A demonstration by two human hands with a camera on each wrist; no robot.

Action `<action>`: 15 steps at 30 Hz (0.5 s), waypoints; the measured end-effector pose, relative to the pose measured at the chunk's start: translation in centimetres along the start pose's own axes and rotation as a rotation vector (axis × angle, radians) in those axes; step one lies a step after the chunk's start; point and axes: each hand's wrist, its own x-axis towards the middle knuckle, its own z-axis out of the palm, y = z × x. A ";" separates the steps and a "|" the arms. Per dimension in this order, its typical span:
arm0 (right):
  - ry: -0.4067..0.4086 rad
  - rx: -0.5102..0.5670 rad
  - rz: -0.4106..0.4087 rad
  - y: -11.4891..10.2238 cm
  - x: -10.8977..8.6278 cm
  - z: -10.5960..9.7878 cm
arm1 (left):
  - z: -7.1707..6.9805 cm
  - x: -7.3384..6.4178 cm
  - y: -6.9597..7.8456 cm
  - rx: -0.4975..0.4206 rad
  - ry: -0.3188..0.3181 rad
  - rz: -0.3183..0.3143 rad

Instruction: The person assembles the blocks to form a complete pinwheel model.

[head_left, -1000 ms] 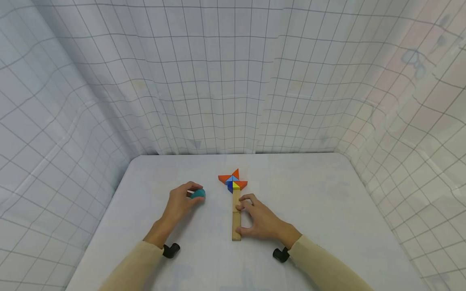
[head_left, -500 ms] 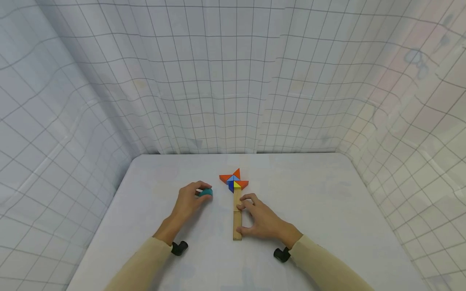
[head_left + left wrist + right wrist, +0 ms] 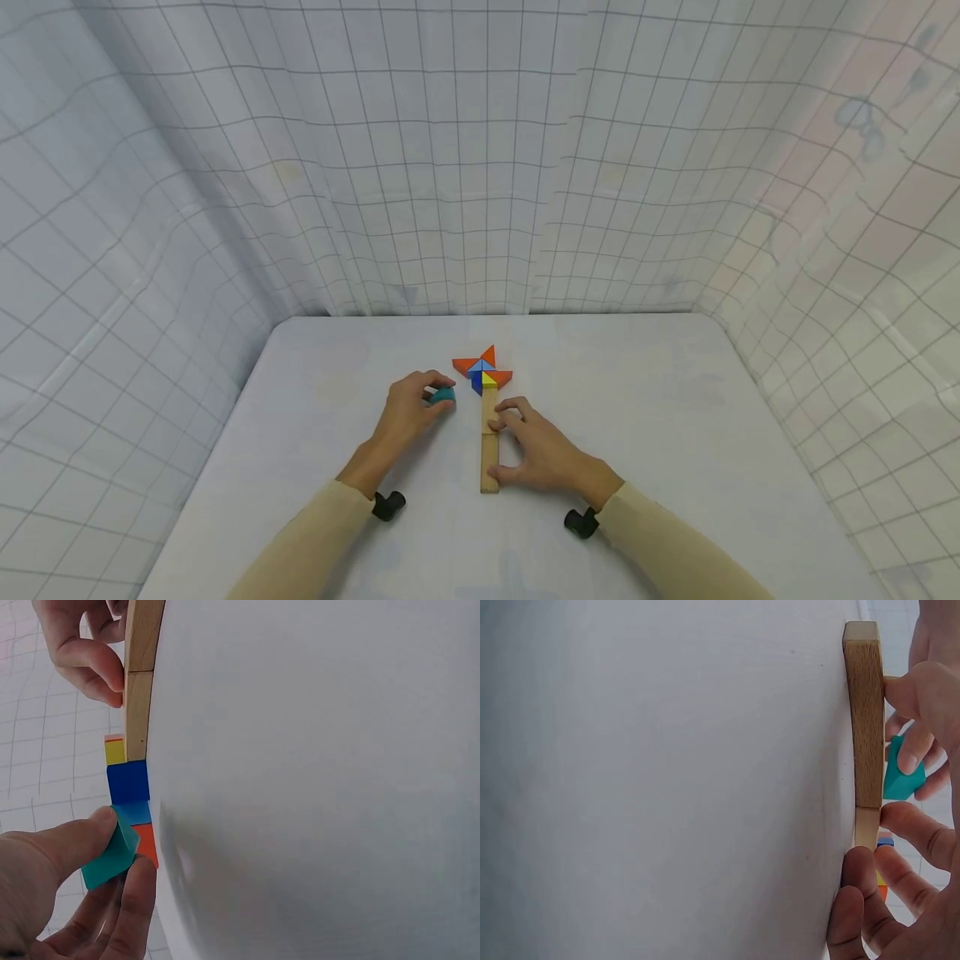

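In the head view, my left hand (image 3: 405,410) is just left of the pinwheel of blocks. It pinches a teal angular block (image 3: 109,862) between thumb and fingertips. My right hand (image 3: 546,454) lies to the right of two pale wooden blocks set end to end. Its thumb touches the near block (image 3: 867,724), while its bent fingers touch the far block (image 3: 489,407) along the same side. Above the far block is the pinwheel, with orange pieces (image 3: 487,357), light blue pieces, a dark blue piece (image 3: 129,781) and a yellow piece (image 3: 489,378).
All blocks lie on a white table (image 3: 637,400). White curtains with a grid pattern (image 3: 480,208) hang behind it and at both sides. A black wrist device (image 3: 389,506) is on the left wrist and another black device (image 3: 581,523) on the right.
My left hand has moved rightward with the teal block, closer to the pinwheel. The right hand has stayed at the wooden blocks.
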 end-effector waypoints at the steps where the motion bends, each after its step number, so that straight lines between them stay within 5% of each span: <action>1: 0.001 -0.002 -0.003 0.0 0.0 0.0 | 0.1 0.1 0.1 0.003 -0.001 0.000; 15: -0.005 0.001 -0.007 0.0 0.0 -0.1 | 1.1 0.5 1.1 0.035 -0.009 0.032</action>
